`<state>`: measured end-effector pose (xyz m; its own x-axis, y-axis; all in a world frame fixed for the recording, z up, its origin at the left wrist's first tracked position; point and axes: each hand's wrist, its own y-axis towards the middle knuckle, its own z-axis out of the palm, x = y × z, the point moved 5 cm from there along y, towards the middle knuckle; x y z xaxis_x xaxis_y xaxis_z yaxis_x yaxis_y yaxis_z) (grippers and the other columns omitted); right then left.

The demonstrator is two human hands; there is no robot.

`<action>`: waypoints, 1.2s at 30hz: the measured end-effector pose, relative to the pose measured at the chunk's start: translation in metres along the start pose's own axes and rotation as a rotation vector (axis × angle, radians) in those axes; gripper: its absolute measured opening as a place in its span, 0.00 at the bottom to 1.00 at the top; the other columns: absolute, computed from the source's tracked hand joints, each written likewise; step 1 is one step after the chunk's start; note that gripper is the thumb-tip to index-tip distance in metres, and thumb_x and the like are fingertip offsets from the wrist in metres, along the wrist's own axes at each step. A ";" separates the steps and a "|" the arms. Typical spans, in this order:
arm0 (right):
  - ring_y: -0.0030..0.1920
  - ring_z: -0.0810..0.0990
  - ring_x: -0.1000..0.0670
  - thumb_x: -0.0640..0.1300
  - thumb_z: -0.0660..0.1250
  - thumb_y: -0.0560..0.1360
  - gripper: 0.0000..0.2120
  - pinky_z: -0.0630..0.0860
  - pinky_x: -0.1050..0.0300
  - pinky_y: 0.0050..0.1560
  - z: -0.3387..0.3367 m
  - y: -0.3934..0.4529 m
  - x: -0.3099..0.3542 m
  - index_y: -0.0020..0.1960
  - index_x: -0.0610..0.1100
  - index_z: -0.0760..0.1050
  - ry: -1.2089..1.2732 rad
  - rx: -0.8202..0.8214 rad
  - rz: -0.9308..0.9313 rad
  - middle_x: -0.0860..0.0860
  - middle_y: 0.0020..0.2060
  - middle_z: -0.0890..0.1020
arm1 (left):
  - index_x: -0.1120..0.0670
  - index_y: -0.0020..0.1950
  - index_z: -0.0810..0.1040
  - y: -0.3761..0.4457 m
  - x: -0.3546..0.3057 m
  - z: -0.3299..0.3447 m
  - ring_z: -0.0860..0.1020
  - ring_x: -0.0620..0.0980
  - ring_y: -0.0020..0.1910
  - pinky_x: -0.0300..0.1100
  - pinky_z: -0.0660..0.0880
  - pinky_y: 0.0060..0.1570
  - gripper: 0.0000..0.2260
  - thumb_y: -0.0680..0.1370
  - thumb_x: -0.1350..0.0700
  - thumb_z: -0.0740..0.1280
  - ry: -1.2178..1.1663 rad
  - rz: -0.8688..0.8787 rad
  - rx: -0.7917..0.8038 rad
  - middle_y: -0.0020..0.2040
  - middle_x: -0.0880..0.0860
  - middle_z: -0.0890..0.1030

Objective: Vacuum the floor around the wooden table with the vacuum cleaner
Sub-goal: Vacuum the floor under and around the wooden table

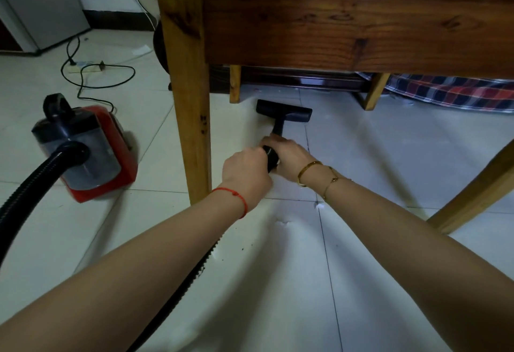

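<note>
The black floor nozzle (283, 110) lies flat on the pale tiled floor (375, 157) under the wooden table (333, 23). Its short black tube (272, 154) runs back to my hands. My left hand (244, 169) grips the tube from the left and my right hand (292, 158) grips it from the right, just behind the nozzle's neck. The red and black vacuum cleaner (89, 148) stands on the floor at the left, and its ribbed black hose (27, 198) curves off the left edge and passes under my left forearm.
A thick table leg (190, 118) stands just left of my hands; another leg (472, 193) slants at the right. A power strip (83, 67) with black cables lies at the back left near a grey cabinet (41, 4). Plaid fabric (450, 93) hangs behind the table.
</note>
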<state>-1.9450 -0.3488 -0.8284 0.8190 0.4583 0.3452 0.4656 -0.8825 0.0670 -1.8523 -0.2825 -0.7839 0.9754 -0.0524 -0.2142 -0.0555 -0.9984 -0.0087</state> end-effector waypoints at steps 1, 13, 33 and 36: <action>0.54 0.76 0.39 0.40 0.70 0.72 0.17 0.75 0.47 0.56 -0.003 0.005 -0.008 0.59 0.42 0.71 -0.010 0.018 0.029 0.41 0.57 0.74 | 0.57 0.58 0.74 0.009 -0.005 0.003 0.78 0.55 0.48 0.42 0.68 0.39 0.11 0.76 0.61 0.64 -0.007 -0.002 0.000 0.51 0.55 0.77; 0.58 0.75 0.38 0.38 0.68 0.73 0.19 0.73 0.43 0.60 -0.011 0.042 -0.080 0.63 0.41 0.70 0.041 0.029 0.113 0.41 0.61 0.74 | 0.59 0.64 0.70 0.079 -0.044 0.027 0.77 0.54 0.55 0.40 0.67 0.43 0.15 0.77 0.59 0.64 0.012 0.020 -0.036 0.59 0.56 0.74; 0.55 0.76 0.38 0.42 0.67 0.75 0.17 0.73 0.43 0.58 0.010 0.101 -0.049 0.61 0.40 0.70 -0.018 0.040 0.010 0.40 0.57 0.75 | 0.58 0.62 0.72 0.102 0.013 0.021 0.78 0.54 0.53 0.40 0.71 0.41 0.15 0.76 0.59 0.66 -0.054 -0.141 0.028 0.56 0.54 0.77; 0.55 0.76 0.38 0.43 0.67 0.75 0.17 0.73 0.43 0.58 0.006 0.095 -0.047 0.62 0.40 0.70 -0.012 0.036 0.017 0.40 0.57 0.75 | 0.58 0.62 0.72 0.098 0.012 0.019 0.78 0.54 0.52 0.40 0.70 0.41 0.15 0.75 0.59 0.66 -0.068 -0.126 0.035 0.56 0.54 0.77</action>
<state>-1.9373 -0.4536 -0.8443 0.8309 0.4446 0.3346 0.4629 -0.8860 0.0278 -1.8504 -0.3804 -0.8055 0.9584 0.0756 -0.2750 0.0574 -0.9956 -0.0737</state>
